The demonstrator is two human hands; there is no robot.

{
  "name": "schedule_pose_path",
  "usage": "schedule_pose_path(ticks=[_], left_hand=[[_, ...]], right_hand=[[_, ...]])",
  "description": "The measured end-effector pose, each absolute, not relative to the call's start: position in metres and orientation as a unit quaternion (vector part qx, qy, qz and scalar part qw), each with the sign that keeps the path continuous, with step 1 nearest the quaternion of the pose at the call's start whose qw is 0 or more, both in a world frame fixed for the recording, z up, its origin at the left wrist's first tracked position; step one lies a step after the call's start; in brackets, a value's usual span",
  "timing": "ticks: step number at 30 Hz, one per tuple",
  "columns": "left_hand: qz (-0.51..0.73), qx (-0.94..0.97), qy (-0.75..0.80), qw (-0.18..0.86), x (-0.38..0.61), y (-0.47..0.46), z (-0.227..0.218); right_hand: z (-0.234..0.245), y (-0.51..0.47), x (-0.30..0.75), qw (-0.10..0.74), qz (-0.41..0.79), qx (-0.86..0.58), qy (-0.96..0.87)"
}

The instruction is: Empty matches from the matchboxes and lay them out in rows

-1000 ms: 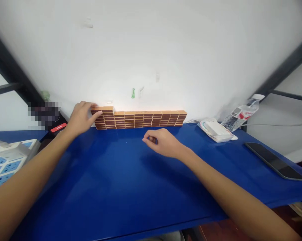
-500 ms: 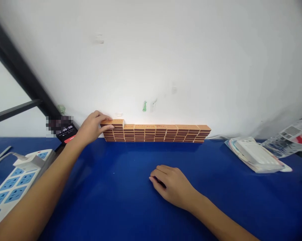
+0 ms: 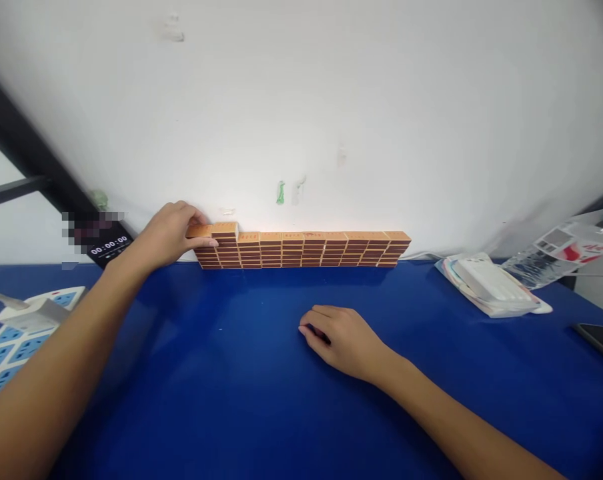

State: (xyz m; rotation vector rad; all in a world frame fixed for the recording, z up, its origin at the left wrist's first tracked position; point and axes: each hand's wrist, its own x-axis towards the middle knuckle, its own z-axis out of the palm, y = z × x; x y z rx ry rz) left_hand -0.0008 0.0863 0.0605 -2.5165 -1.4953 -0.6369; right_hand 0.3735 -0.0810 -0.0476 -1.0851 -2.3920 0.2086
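A long row of stacked matchboxes (image 3: 311,251) stands against the wall, orange on top with dark brown sides. Toward its left end one matchbox (image 3: 225,231) rises above the level of the row. My left hand (image 3: 174,230) is closed in a pinch at the far left end, thumb in front and fingers behind, on a top matchbox (image 3: 199,231) that it partly hides. That box lies a little lower than its raised neighbour. My right hand (image 3: 344,340) rests on the blue table (image 3: 261,400), fingers curled and nothing visible in them.
At left lie a white power strip (image 3: 19,343) with a plugged-in charger (image 3: 36,312) and a phone (image 3: 111,247) showing a timer. At right are a white packet (image 3: 489,283), a clear plastic bottle (image 3: 556,250) and a dark phone-like object (image 3: 601,341).
The camera view has shifted, so the whole scene sits higher and slightly left. Against the row, my left hand and its matchbox have come down a little. My right hand remains curled on the table.
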Motion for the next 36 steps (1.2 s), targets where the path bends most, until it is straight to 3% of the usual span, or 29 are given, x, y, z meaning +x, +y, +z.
schedule_pose_path(ticks=[5,10,12,15,18,25,30,36], left_hand=[[-0.186,-0.806,-0.555,0.087,0.000,0.080,0.076],[-0.302,-0.799,-0.508,0.106,0.022,0.030,0.081],[-0.356,-0.807,-0.465,0.069,0.047,-0.003,0.060],[-0.279,-0.876,-0.390,-0.049,0.090,-0.048,0.011],[-0.300,-0.874,-0.363,-0.120,0.119,-0.076,-0.029],[-0.362,-0.835,-0.371,-0.186,0.125,-0.086,-0.038],[-0.381,-0.838,-0.350,-0.172,0.116,-0.083,-0.032],[-0.408,-0.826,-0.350,-0.171,0.115,-0.083,-0.034]], right_hand=[[-0.045,-0.080,0.375,0.243,0.081,-0.407,-0.877],[-0.040,-0.080,0.375,0.284,0.123,-0.435,-0.846],[-0.038,-0.082,0.372,0.329,0.221,-0.458,-0.796],[-0.035,-0.087,0.362,0.383,0.434,-0.453,-0.678],[-0.035,-0.094,0.350,0.403,0.556,-0.424,-0.590],[-0.040,-0.103,0.338,0.420,0.600,-0.436,-0.523],[-0.040,-0.098,0.344,0.475,0.560,-0.455,-0.504],[-0.033,-0.105,0.339,0.453,0.554,-0.441,-0.541]])
